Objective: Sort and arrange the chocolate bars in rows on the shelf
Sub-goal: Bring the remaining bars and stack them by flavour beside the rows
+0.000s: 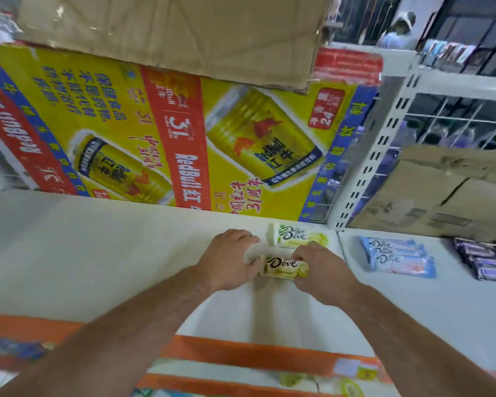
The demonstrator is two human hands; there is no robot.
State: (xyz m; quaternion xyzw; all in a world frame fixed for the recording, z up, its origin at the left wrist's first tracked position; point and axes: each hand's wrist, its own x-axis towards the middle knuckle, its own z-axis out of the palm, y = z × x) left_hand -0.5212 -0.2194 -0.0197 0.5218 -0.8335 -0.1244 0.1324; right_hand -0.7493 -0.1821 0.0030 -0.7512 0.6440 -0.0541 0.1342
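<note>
A yellow Red Bull carton [161, 130] stands along the back of the white shelf [83, 253], with a plain brown cardboard sheet [169, 32] leaning over its top. In front of the carton, toward its right end, lies a pale green-and-cream Dove bar [297, 235]. Nearer the person than that bar, just in front of it, both hands grip a second Dove bar [282, 266] of the same colour: the left hand [226, 260] closes on its left end and the right hand [322, 272] pinches its right end, fingers curled over the wrapper. Whether it rests on the shelf or hovers just above cannot be told. Right of the carton, past the shelf upright, sits a small stack of light blue Dove bars [398, 256], and further right a pile of dark purple bars [484, 260].

The likeliest slip is a crooked row: the held bar looks slightly skewed against the one behind, so setting it down as is would leave them misaligned. A push too far back could nudge the rear bar out of place.

The held wrapper is glossy, cream with a dark script logo and a green tint at the right end.
</note>
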